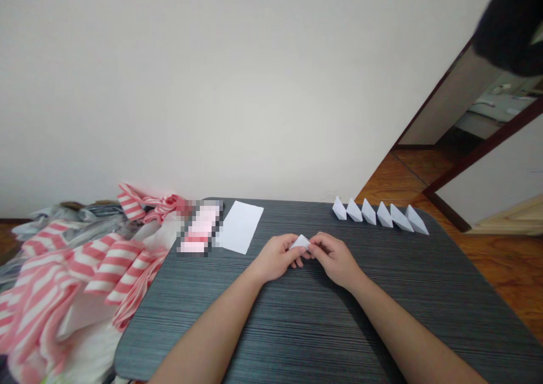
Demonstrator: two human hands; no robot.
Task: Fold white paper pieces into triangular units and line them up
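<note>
Both my hands are raised a little above the dark grey wood-grain table (305, 322), close together near its middle. My left hand (275, 258) and my right hand (335, 259) pinch a small folded piece of white paper (301, 242) between them, and most of it is hidden by my fingers. Beyond my left hand, a flat rectangular sheet of white paper (240, 227) lies near the far edge. Several folded white paper pieces (379, 214) stand in a row along the far right edge, each a pointed triangular shape.
A heap of pink-and-white striped cloth (85, 276) and grey fabric spills past the table's left side. A pixelated pink item (199, 228) lies beside the white sheet. A wall rises behind the table, with a wooden floor (407, 175) and door frame at right.
</note>
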